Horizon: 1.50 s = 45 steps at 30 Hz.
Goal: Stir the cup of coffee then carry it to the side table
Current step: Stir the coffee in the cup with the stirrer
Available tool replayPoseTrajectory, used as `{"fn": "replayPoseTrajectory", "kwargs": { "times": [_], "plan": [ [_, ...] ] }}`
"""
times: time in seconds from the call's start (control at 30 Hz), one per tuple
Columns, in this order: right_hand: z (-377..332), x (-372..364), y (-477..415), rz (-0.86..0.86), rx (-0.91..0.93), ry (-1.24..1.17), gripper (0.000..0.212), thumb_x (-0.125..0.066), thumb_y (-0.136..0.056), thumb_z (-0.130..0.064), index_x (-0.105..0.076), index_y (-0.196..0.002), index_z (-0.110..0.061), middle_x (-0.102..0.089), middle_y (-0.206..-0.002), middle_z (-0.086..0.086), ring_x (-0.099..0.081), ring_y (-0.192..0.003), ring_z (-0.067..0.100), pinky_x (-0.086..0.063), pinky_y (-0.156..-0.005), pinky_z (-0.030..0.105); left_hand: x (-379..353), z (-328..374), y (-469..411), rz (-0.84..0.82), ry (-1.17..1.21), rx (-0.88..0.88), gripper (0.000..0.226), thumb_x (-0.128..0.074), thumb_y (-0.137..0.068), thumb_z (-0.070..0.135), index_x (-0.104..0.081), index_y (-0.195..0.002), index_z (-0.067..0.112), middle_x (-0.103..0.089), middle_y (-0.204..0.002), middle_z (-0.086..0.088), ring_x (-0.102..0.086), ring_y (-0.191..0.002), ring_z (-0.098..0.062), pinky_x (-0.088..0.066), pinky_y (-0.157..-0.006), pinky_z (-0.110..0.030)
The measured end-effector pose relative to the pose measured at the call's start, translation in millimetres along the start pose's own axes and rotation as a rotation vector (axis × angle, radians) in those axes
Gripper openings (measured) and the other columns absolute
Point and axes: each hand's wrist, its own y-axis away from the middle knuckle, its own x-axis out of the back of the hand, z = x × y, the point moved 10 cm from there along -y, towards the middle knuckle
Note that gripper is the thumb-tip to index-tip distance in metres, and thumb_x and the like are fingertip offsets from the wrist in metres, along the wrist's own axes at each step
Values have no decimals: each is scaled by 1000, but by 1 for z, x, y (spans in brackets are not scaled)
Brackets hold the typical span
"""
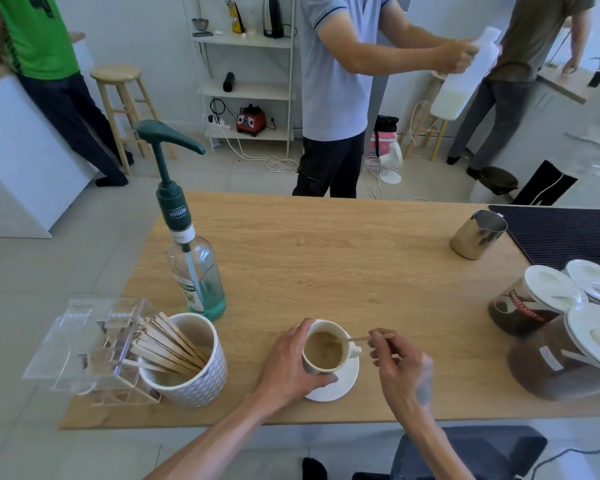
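A white cup of milky coffee [324, 349] stands on a white saucer [343, 384] near the front edge of the wooden table [343, 258]. My left hand [291, 367] wraps around the cup's left side, thumb at the rim and fingers along the base. My right hand [399, 362], just right of the cup's handle, pinches a thin wooden stirrer [357, 339]. The stirrer slants left over the rim, its tip dipped in the coffee.
A patterned pot of wooden stirrers [187, 362] and a clear acrylic dispenser [84, 344] sit left of the cup. Behind them stands a syrup pump bottle [196, 268]. Coffee jars [548, 327], a steel pitcher [478, 233] and a black mat [568, 233] fill the right. Three people stand beyond the table.
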Motion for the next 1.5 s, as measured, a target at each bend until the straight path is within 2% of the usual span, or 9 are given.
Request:
{"fn": "replayPoseTrajectory", "kwargs": {
  "times": [0.2,0.37,0.57,0.67,0.73,0.93,1.1,1.27,1.5],
  "plan": [
    [-6,-15,9,-196,19,-53,12,-72,-87,-4,-79,-85,-13,-78,-78,-10,-73,-63,10,-62,-57,40,-3,-4,0,-8,-8,10,105,-84,-60,68,-39,-147,32,-59,-137,13,-56,-124,-13,-48,-105,-37],
    [1,4,2,-28,-18,-36,11,-69,-90,-8,-76,-91,-16,-77,-75,-1,-73,-63,7,-63,-58,42,0,-1,2,7,-3,1,102,-84,-60,66,-39,-146,33,-58,-137,14,-55,-123,-12,-48,-105,-35],
    [-5,-19,11,-202,-36,-127,22,-70,-89,-5,-76,-83,-26,-79,-77,-6,-73,-60,12,-62,-56,33,2,5,1,5,-3,-14,96,-85,-61,65,-40,-140,35,-60,-129,16,-57,-118,-11,-50,-101,-36],
    [9,3,2,-68,-77,-80,14,-68,-91,-7,-76,-85,-15,-75,-65,-1,-71,-57,11,-61,-56,36,4,4,2,16,3,-16,99,-85,-60,65,-41,-143,33,-59,-133,15,-56,-120,-12,-49,-104,-37],
    [10,8,-2,16,-80,-50,10,-67,-92,-9,-77,-89,-8,-76,-69,0,-71,-57,8,-61,-57,37,4,4,2,17,11,-17,97,-86,-60,64,-42,-141,34,-60,-131,16,-56,-119,-11,-49,-103,-37],
    [2,-18,10,-196,-100,-134,18,-67,-92,-7,-76,-85,-21,-76,-69,-1,-73,-61,14,-63,-58,38,2,4,1,9,1,-12,95,-85,-58,65,-42,-138,36,-61,-127,16,-57,-115,-11,-50,-100,-37],
    [8,3,0,-9,-82,-76,11,-66,-93,-9,-76,-91,-12,-75,-67,-2,-70,-57,10,-61,-58,40,2,1,1,4,-6,-4,95,-86,-58,67,-43,-138,36,-60,-129,17,-57,-116,-12,-51,-100,-39],
    [-6,-21,10,-198,-54,-130,18,-68,-91,-7,-76,-88,-22,-77,-71,-4,-72,-60,10,-62,-57,36,0,1,0,-1,-11,-6,98,-85,-59,70,-42,-139,36,-60,-128,16,-58,-117,-14,-51,-99,-40],
    [-3,-3,-1,-24,-7,-53,12,-68,-91,-9,-75,-89,-18,-75,-67,-5,-71,-58,7,-61,-55,39,2,2,1,4,-12,-6,96,-85,-59,67,-42,-138,36,-60,-129,17,-57,-117,-12,-51,-99,-39]
  ]
}}
